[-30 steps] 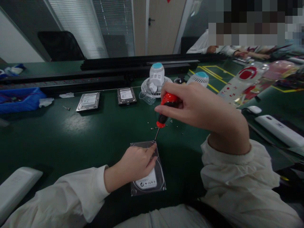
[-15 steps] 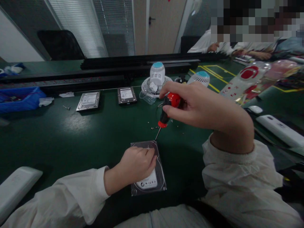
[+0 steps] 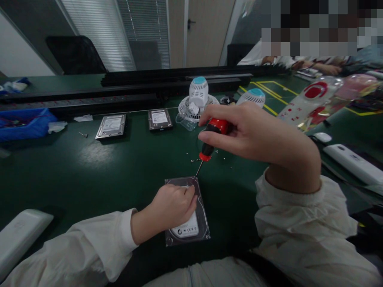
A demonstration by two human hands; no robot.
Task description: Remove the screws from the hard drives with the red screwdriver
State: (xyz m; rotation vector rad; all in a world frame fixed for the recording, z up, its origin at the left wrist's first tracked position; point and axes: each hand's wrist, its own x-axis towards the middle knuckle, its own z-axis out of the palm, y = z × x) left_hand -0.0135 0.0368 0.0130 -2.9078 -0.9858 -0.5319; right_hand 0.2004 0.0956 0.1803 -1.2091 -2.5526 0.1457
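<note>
A hard drive (image 3: 203, 225) lies flat on the green table in front of me, its white label partly covered. My left hand (image 3: 175, 203) rests on top of it with curled fingers, pressing it down; the fingertips are mostly hidden. My right hand (image 3: 239, 131) is closed around a red and black screwdriver (image 3: 207, 149). The screwdriver leans, and its tip meets the drive's far right corner. Several small screws (image 3: 196, 160) are scattered just beyond the drive.
Farther back lie two other hard drives, one on the left (image 3: 111, 126) and one nearer the middle (image 3: 160, 119). A blue bin (image 3: 26, 127), a small white fan (image 3: 198, 95) and a white power strip (image 3: 354, 161) surround the workspace. Other people sit at the far right.
My right hand has shifted its grip slightly on the screwdriver handle, which tilts a little more to the right. My left hand and the drive have stayed put.
</note>
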